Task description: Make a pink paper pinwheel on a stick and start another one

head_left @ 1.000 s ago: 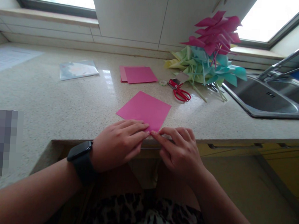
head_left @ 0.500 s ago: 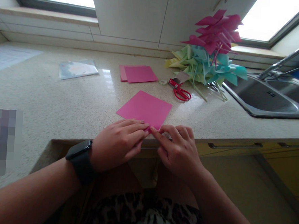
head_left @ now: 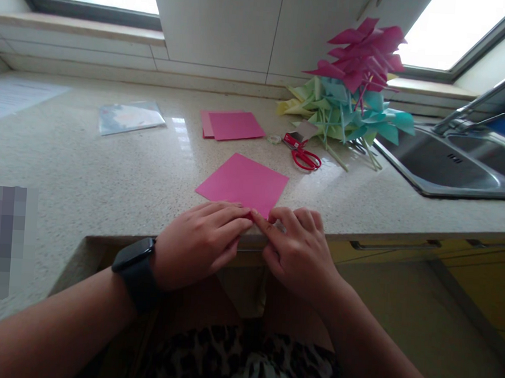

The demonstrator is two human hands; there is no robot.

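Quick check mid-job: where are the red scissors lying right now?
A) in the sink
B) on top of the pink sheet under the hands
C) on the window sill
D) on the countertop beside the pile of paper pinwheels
D: the red scissors lie flat on the countertop, just left of the pile of paper pinwheels.

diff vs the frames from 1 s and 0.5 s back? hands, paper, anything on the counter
Little changed. The right hand crept slightly left along the near corner of the pink sheet, so its fingertips now meet those of the left hand more closely. Both hands still press that corner on the counter; nothing was picked up or let go. The sheet, the scissors, the pink stack and the pinwheels stayed put.
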